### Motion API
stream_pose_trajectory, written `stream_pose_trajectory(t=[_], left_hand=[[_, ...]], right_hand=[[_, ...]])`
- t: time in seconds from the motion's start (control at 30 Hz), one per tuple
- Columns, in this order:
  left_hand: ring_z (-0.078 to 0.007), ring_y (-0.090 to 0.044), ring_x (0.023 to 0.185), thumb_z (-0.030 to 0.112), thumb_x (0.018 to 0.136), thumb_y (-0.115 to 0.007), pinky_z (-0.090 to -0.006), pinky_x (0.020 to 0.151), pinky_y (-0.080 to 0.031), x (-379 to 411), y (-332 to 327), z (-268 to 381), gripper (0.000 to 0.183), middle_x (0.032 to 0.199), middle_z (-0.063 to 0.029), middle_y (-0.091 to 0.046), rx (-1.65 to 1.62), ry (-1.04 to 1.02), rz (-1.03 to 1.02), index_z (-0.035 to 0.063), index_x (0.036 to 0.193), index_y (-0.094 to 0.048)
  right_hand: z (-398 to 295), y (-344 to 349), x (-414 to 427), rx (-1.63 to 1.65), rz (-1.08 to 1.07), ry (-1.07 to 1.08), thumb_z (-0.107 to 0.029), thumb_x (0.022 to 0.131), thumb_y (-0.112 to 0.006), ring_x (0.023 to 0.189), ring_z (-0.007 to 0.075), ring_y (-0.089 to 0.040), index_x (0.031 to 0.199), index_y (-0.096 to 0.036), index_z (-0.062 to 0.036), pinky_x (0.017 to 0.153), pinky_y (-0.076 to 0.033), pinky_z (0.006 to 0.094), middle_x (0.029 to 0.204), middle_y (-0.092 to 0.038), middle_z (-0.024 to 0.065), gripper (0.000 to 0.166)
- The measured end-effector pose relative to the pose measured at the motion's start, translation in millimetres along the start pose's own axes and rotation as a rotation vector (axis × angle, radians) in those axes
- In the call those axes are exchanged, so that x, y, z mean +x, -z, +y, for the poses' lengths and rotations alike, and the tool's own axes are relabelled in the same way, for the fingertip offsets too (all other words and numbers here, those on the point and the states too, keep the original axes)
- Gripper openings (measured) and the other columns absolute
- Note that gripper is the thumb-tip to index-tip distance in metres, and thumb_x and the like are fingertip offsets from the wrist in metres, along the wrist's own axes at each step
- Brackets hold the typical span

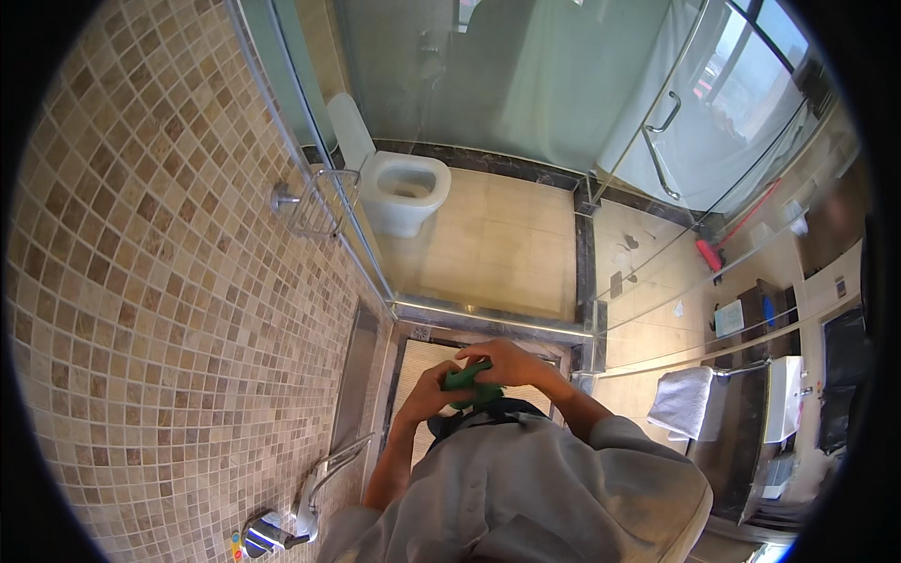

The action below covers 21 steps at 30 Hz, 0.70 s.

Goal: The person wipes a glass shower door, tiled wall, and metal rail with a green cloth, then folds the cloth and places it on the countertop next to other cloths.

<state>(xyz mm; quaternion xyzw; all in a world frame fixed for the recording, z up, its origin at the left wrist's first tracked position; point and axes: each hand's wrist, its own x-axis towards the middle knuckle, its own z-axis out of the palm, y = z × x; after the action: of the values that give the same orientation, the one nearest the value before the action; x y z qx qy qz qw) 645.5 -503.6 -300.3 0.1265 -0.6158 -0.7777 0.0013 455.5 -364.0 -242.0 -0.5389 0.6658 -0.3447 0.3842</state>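
A crumpled green cloth [464,380] is bunched between my two hands, just in front of my waist. My left hand [431,394] grips its left side, with the thumb laid across the front. From the right, my right hand [508,362] pinches the cloth's upper edge, its fingers bent over the top. Part of the green material hangs below the fingers against my dark trousers. Beneath my hands lies the ribbed beige shower floor [415,359].
A mosaic-tiled wall [176,281] runs along my left, carrying a wire soap basket [324,204] and a shower mixer [264,533]. Glass panels and a dark stone curb [493,317] stand ahead, with a toilet [408,186] beyond. At right, a grey towel [681,401] hangs on a bar.
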Motion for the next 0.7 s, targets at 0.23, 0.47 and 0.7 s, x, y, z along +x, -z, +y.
stream_pose_trajectory(t=[0.23, 0.47, 0.7], left_hand=[[-0.0125, -0.068, 0.096, -0.008, 0.086, -0.076, -0.0281, 0.085, -0.056, 37.9, 6.5, 19.9, 0.033, 0.102, -0.0039, -0.071, -0.018, -0.078, 0.213, 0.0006, 0.115, -0.064], [-0.0117, -0.068, 0.096, -0.012, 0.083, -0.075, -0.0255, 0.085, -0.055, 65.3, 2.3, 53.9, 0.034, 0.099, -0.0043, -0.073, 0.124, -0.053, 0.313, -0.0009, 0.114, -0.07], [-0.0051, -0.056, 0.073, -0.012, 0.078, -0.075, -0.0238, 0.062, -0.043, 114.0, -4.2, 72.5, 0.022, 0.082, -0.0014, -0.068, 0.263, -0.212, 0.519, 0.0033, 0.087, -0.062]], right_hand=[[28.7, 44.7, 5.7, -0.106, -0.042, -0.006, -0.022, 0.082, -0.078, 0.079, 0.0309, -0.07, 0.109, -0.074, -0.0028, 0.071, -0.052, 0.0409, 0.089, -0.072, 0.0179, 0.033], [48.9, 95.0, 14.4, -0.037, -0.046, 0.041, -0.027, 0.08, -0.079, 0.08, 0.0368, -0.068, 0.1, -0.075, -0.0012, 0.072, -0.052, 0.0429, 0.086, -0.071, 0.0198, 0.033], [49.7, 147.4, 22.0, -0.108, -0.055, 0.061, -0.025, 0.077, -0.078, 0.078, 0.0365, -0.067, 0.101, -0.075, -0.0013, 0.072, -0.052, 0.0423, 0.088, -0.071, 0.0213, 0.034]])
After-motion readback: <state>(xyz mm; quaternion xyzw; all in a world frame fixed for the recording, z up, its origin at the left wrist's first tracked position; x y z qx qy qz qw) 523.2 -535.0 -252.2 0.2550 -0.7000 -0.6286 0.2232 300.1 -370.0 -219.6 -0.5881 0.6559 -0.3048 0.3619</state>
